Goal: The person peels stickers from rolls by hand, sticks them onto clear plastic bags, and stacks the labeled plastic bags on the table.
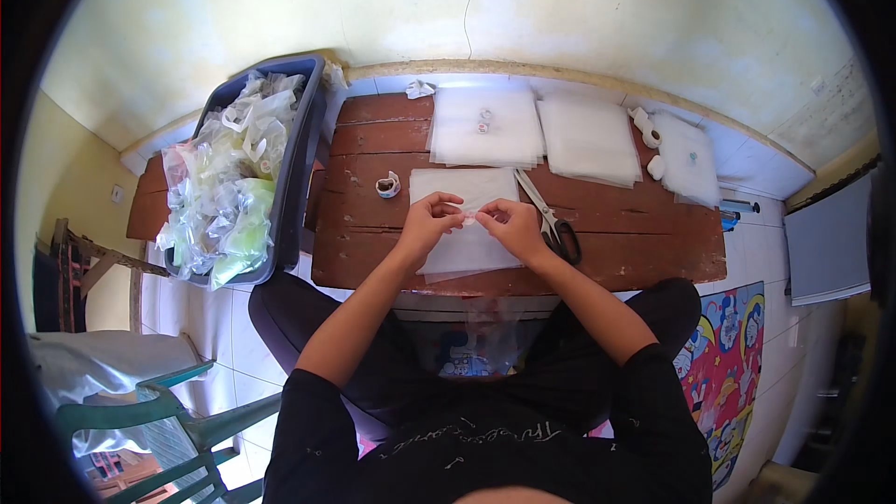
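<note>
My left hand [433,221] and my right hand [513,226] meet over a stack of clear plastic sheets or bags [467,258] at the table's front. Between their pinched fingertips is a small pinkish-white piece [469,218], too small to make out its kind. Scissors [551,217] with black handles lie just right of the stack, close to my right hand. To the left of my left hand stands a small roll [387,185], perhaps of labels.
On the brown wooden table [364,243], more plastic stacks [588,138] lie along the back, beside a white roll [646,129]. A dark bin [297,168] heaped with plastic bags [229,177] stands left. A green chair [205,425] is at lower left.
</note>
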`<state>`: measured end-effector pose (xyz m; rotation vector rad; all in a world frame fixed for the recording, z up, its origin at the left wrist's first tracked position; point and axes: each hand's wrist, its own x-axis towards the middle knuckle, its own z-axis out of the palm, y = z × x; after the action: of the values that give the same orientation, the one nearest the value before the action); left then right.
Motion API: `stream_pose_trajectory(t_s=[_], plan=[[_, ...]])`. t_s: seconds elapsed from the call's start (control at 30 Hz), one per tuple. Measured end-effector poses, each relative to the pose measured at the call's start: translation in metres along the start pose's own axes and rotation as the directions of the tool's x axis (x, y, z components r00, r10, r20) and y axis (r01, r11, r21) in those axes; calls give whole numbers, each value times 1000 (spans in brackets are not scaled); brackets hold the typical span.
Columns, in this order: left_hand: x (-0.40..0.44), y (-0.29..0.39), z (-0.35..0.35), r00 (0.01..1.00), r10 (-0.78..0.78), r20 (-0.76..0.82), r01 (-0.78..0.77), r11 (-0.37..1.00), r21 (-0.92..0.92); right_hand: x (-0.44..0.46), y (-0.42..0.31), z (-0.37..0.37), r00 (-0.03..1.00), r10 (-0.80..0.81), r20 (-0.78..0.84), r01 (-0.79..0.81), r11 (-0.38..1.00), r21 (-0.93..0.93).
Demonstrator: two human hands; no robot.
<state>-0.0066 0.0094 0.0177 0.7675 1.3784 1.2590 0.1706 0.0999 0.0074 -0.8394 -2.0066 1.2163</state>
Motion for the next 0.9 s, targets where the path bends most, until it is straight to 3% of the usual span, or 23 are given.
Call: stream_pose_trajectory(t_s=[0.03,0.13,0.4,0.47,0.5,0.57,0.6,0.67,0.9], plan=[[0,-1,1,1000,14,-2,-14,1000,13,1,4,0,985,147,88,-157,980,120],[2,-4,2,999,32,-9,-31,999,29,3,11,0,966,204,160,-238,945,227],[3,-1,0,1000,-6,3,6,999,47,7,15,-2,955,249,162,-282,930,235],[1,4,-3,969,243,-46,-177,811,557,8,17,-4,951,269,152,-298,927,227],[2,3,-6,969,242,-45,-177,812,557,9,19,-4,945,293,148,-323,910,260],[5,-4,-15,868,462,183,-387,399,831,8,24,-3,937,317,145,-347,891,294],[6,-9,-15,868,462,183,-387,399,831,8,25,-3,932,333,146,-362,885,293],[6,-20,-16,924,297,240,-324,275,905,8,26,-3,926,349,147,-378,879,291],[1,-25,2,912,284,297,-346,140,928,13,23,-11,916,382,118,-400,859,321]])
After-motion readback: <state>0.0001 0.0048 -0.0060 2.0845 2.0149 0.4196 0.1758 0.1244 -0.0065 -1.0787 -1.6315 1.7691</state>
